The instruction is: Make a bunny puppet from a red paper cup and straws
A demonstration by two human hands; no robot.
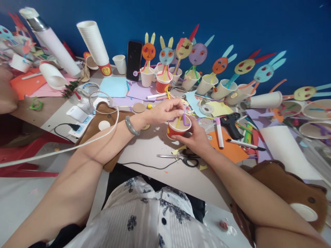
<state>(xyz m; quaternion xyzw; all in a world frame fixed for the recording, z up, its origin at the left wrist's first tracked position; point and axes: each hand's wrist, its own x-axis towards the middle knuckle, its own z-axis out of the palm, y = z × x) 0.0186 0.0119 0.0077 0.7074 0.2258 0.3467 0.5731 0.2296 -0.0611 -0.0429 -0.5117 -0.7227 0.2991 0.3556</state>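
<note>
A red paper cup [176, 132] with a pale inside stands upright near the middle of the table. My right hand [196, 137] wraps its right side, thumb low on the front. Over the cup's mouth, my left hand [169, 111] is closed in a pinch on a thin purple straw-like piece [185, 120], whose bent end lies at the rim. A yellow strip [179, 121] also shows inside the cup. My left fingertips partly hide where these pieces meet. Black-handled scissors [190, 161] lie just in front of the cup.
Paper cups with rabbit-faced figures [167, 57] line the blue wall. A glue gun [230, 124], a pink-capped marker [219, 133] and orange paper [238, 151] lie to the right. At left are a cup stack [94, 44], a power strip [84, 126] and a white cable [103, 132] crossing my left arm.
</note>
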